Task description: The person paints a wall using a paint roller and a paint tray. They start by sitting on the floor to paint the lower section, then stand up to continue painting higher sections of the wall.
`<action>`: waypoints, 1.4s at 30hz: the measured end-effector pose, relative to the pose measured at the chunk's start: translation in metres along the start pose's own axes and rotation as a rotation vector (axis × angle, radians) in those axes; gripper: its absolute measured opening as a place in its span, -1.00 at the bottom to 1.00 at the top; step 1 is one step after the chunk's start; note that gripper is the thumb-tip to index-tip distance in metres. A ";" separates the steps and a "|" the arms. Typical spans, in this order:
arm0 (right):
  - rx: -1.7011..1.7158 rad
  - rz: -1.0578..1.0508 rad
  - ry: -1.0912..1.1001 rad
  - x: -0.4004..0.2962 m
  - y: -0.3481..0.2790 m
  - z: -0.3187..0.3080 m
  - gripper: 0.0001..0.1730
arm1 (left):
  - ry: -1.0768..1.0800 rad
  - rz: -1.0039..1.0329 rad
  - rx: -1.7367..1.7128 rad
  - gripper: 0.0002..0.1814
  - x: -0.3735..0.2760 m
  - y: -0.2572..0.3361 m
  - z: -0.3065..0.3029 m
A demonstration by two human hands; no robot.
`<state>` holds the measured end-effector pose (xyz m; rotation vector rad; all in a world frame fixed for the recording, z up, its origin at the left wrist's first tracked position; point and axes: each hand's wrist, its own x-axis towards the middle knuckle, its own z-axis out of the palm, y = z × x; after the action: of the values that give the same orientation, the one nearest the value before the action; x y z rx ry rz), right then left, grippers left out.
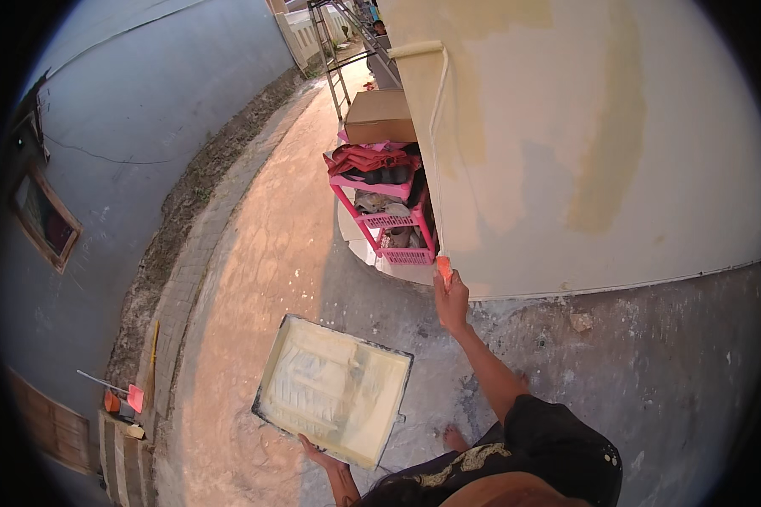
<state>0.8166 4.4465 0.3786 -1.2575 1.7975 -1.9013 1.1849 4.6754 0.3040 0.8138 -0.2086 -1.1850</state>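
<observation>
My right hand (451, 298) grips the orange handle of a paint roller (444, 269). Its long pale frame runs up to the cream-coated roller sleeve (418, 49), which lies against the upper left edge of the wall (526, 114). Yellowish-cream patches of paint (609, 139) mark this paler wall. In my left hand (317, 451) is the near edge of a paint tray (393, 412), held out low before me. Cream paint coats the tray's ribbed slope and well. The fingers under the tray are partly hidden.
A pink plastic rack (409, 255) with shoes and cloths stands by the wall's edge, beside a cardboard box (380, 114). Behind them rises a metal ladder (333, 70). Left are a grey-blue wall (146, 89), a pink dustpan (135, 398) and steps (127, 456). A person's head shows far back.
</observation>
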 end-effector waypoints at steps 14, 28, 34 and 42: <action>0.001 -0.012 0.009 0.005 -0.020 0.002 -0.59 | -0.011 -0.009 0.008 -0.26 0.002 0.000 -0.007; -0.058 0.004 -0.041 0.061 -0.033 0.009 -0.54 | 0.043 -0.022 -0.005 -0.29 -0.005 -0.003 0.009; -0.157 0.158 -0.079 -0.071 0.061 -0.019 -0.51 | 0.020 -0.017 0.017 -0.32 -0.002 0.000 -0.013; -0.246 0.255 -0.114 -0.150 0.109 -0.037 -0.60 | 0.012 -0.034 0.200 -0.29 -0.010 0.024 0.004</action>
<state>0.8399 4.5509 0.2228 -1.1178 2.0657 -1.4802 1.1968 4.6852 0.3258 1.0025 -0.3079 -1.2038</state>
